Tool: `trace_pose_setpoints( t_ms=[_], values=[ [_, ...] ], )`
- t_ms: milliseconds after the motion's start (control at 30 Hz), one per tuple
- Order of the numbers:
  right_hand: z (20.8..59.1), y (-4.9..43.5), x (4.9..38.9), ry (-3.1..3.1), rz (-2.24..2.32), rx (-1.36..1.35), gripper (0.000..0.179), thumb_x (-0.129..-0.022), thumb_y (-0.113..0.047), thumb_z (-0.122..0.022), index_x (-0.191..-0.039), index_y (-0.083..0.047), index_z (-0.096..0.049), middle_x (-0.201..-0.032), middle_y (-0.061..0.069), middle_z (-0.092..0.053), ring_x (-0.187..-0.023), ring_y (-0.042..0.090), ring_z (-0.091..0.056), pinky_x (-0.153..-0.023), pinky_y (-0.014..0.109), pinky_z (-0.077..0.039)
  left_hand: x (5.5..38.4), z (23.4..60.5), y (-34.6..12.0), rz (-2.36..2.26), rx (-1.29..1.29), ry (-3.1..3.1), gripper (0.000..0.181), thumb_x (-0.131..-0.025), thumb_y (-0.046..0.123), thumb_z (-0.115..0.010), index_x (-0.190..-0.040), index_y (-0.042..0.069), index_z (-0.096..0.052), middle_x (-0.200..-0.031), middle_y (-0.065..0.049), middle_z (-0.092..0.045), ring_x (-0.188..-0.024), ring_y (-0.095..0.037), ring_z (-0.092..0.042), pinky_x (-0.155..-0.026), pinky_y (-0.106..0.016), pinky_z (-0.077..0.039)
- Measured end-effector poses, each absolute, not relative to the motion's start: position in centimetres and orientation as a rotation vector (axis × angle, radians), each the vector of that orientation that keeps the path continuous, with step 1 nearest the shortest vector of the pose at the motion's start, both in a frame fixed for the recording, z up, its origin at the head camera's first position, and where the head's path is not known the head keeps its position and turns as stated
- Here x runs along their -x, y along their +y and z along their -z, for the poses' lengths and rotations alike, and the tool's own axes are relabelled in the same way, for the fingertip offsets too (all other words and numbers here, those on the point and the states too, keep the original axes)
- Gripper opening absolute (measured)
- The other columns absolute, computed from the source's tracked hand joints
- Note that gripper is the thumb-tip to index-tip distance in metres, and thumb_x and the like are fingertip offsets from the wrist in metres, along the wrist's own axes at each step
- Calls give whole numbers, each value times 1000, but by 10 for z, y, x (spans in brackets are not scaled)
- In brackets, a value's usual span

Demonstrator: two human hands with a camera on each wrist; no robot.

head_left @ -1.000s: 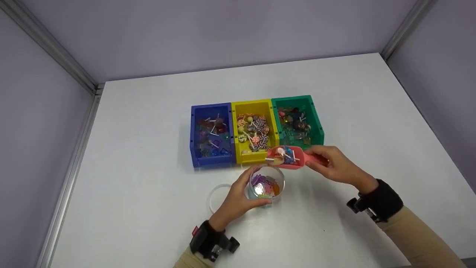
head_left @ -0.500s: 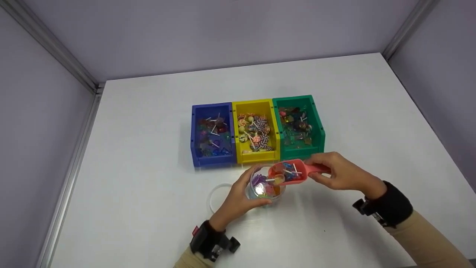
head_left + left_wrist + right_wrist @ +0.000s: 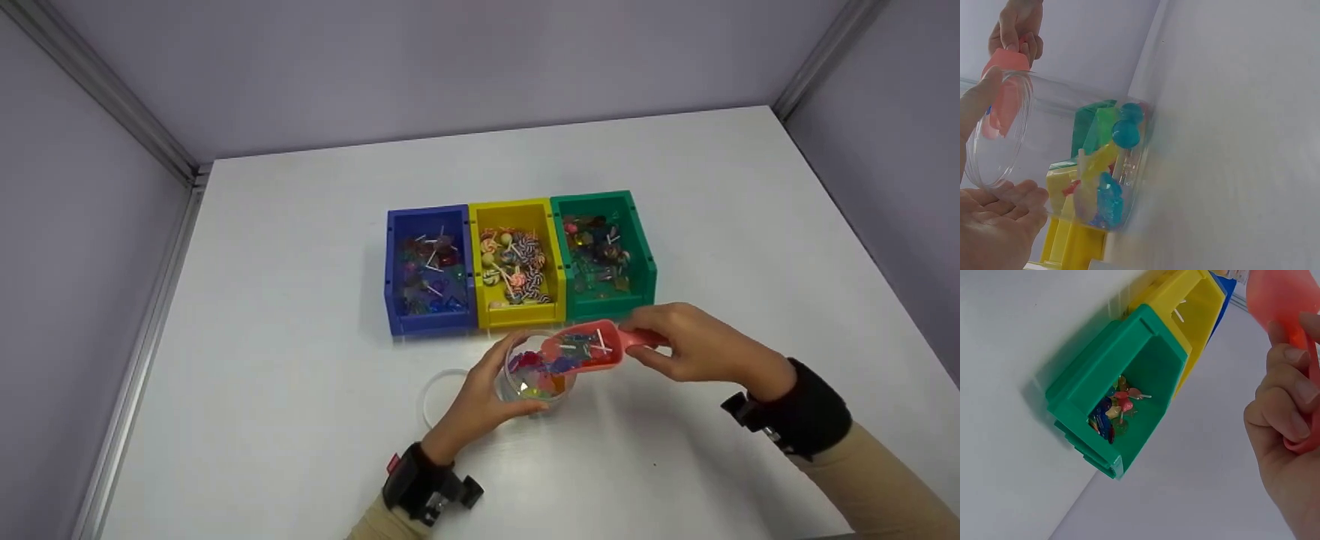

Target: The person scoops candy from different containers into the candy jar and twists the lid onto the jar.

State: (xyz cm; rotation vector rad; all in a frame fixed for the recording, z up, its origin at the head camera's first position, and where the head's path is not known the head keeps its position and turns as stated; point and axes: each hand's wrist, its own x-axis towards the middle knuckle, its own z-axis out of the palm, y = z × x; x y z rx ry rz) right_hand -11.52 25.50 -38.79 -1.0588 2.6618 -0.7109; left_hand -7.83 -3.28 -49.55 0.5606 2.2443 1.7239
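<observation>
My left hand holds a clear plastic jar near its rim, thumb on one side and fingers on the other. Candy-like pieces in several colours lie at its bottom; blue-green ones show through the wall in the left wrist view. A pink scoop is gripped by the handle in my right hand. Its front end is over the jar's mouth, tilted downward. Small lollipops with white sticks and clear coloured pieces sit in the scoop, some at its lip above the jar.
Behind the jar stand three joined bins: blue, yellow and green. Each contains small candy-like pieces and lollipops. A whitish ring-shaped lid lies on the white table, partly behind my left wrist.
The scoop has come down from beside the yellow bin to the jar's mouth and tilted. Pieces have slid toward its lip and red and blue ones now show in the jar. The left hand stays put.
</observation>
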Motion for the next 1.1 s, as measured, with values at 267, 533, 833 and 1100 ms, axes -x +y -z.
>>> trace_pose_setpoints(
  t_ms=[267,533,833,1100],
  values=[
    [369,245,113,2690,523,1034,14,-88,-16,-69,-98,-7,-71,-84,1,-73,-65,3,-52,-59,18,-52,79,494,-33,-1725,-560,2241,91,-77,33,-80,-151,15,-31,-153,0,-41,-146,-18,-35,-121,-45,-31],
    [347,230,110,2678,361,1027,12,-84,-16,-72,-93,-7,-71,-74,-1,-66,-62,4,-47,-57,15,-46,79,493,-34,-1727,-531,2231,91,-77,35,-80,-151,17,-31,-153,1,-40,-146,-19,-35,-121,-46,-30],
    [337,221,110,2651,294,985,14,-82,-15,-75,-92,-7,-70,-76,2,-68,-62,5,-51,-60,21,-53,76,494,-32,-1769,-580,2209,90,-77,24,-81,-151,15,-30,-154,3,-39,-145,-19,-35,-121,-47,-32],
    [338,224,109,2649,304,974,14,-82,-16,-75,-93,-8,-70,-77,1,-68,-64,5,-51,-60,22,-53,77,495,-32,-1777,-567,2205,91,-76,25,-82,-151,14,-31,-154,1,-39,-145,-21,-36,-121,-49,-31]
  ],
)
